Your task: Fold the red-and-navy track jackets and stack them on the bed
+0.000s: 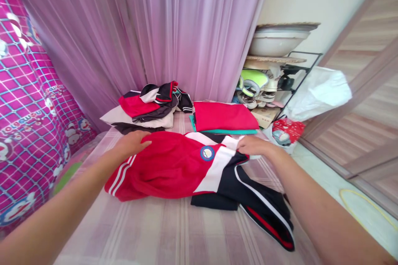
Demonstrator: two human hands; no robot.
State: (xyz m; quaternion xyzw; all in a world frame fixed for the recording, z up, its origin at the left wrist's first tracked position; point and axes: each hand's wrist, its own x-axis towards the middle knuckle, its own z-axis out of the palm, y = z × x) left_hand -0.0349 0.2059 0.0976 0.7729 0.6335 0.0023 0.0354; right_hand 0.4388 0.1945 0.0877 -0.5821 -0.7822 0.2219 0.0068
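A red, white and black shirt (174, 169) with a round badge lies sideways on the checked cloth, its striped hem to the left. My left hand (133, 143) is closed on the far corner of the hem, its thumb along the red fabric. At the other end, my right hand (252, 145) pinches the shirt near the collar. One black sleeve with white piping stretches toward me at the lower right. Dark cloth (214, 201) shows from under the shirt's near side.
A heap of clothes (146, 105) is at the back left, beside a folded red garment (225, 116). Lilac curtains (186, 29) hang behind. On the right are a shoe rack (294, 91) topped by a white basin (280, 41), and a white bag (323, 91).
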